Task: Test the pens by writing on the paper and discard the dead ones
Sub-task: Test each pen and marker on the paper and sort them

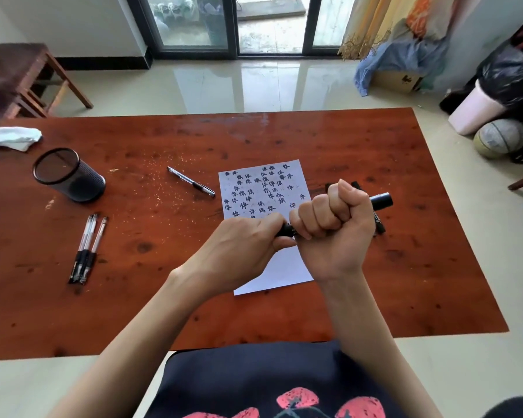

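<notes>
1. the right hand (332, 227) is closed tight in a fist around a fat black marker (381, 201), held up over the paper (272, 267).
2. the left hand (245, 245) is closed too, pinching the near end of the same marker. it looks like the cap is being pulled off or pushed on. i cannot tell which.
3. the marker looks light, hard and smooth. it will not bend. a smooth pen can slip, so it is best to hold the body in a full fist and the cap with the fingertips.
4. the paper is thin and floppy. it lies flat on the bench (405, 282) and has many dark marks on its far half.
5. more dark markers (380, 226) lie just behind the right hand.
6. three thin pens (88, 248) lie side by side on the left. one pen (191, 185) lies alone near the paper.
7. a black mesh cup (68, 175) stands far left, and it looks empty.
</notes>
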A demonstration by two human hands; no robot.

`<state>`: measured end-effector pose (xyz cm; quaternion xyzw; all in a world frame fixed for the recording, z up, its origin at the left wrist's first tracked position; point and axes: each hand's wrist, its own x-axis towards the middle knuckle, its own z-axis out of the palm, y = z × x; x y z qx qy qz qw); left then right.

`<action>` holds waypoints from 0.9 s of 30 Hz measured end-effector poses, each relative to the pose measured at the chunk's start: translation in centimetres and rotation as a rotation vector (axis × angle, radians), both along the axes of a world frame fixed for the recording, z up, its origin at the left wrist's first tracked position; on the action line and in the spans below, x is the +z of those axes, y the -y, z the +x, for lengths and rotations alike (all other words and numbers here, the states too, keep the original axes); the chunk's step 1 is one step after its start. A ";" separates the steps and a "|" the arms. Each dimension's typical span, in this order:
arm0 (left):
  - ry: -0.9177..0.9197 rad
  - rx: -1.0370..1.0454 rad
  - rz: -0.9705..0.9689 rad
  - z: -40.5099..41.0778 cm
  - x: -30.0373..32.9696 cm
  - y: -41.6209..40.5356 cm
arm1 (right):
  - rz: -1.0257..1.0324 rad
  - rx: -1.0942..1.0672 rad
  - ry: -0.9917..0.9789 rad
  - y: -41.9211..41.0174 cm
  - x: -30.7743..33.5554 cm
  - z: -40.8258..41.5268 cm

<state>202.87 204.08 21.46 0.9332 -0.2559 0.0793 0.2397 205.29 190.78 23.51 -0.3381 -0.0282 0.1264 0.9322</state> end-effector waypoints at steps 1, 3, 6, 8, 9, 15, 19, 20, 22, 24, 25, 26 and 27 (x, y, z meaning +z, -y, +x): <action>-0.036 -0.008 -0.014 0.0 0.3 0.2 | -0.012 0.004 0.045 0.0 0.3 -0.2; -0.210 -0.041 -0.134 0.0 0.4 0.0 | -0.066 -0.083 0.106 0.8 0.4 0.3; -0.622 0.057 -0.480 -0.3 -0.8 -3.8 | 0.140 -0.138 0.158 5.0 1.4 2.8; -0.682 0.134 -0.554 -0.6 -1.5 -6.2 | 0.090 -0.236 0.160 7.1 2.1 4.0; -0.664 0.143 -0.544 -0.6 -1.9 -6.5 | -0.076 -0.332 0.193 6.9 1.8 4.4; -0.492 0.187 -0.353 1.2 -5.0 -2.5 | -0.674 -0.234 0.017 2.5 -6.4 4.2; -0.356 0.325 -0.285 2.1 -9.3 -1.4 | -0.892 -0.167 -0.036 2.7 -11.0 4.2; -0.344 0.345 -0.279 2.2 -10.3 -1.1 | -0.876 -0.130 -0.028 2.9 -12.0 4.4; -0.334 0.323 -0.245 2.7 -12.4 -0.7 | -0.888 -0.063 -0.001 3.3 -13.7 5.4; -0.324 0.266 -0.150 3.2 -14.5 -0.4 | -0.876 -0.001 0.002 3.4 -15.1 6.5; -0.310 0.241 -0.087 3.5 -15.6 -0.3 | -0.864 0.019 -0.007 3.4 -15.8 7.1; -0.278 0.230 -0.030 3.6 -16.7 -0.2 | -0.842 0.039 -0.009 3.4 -16.5 7.6; -0.233 0.225 0.020 3.7 -17.8 -0.1 | -0.832 0.055 -0.002 3.3 -17.4 8.1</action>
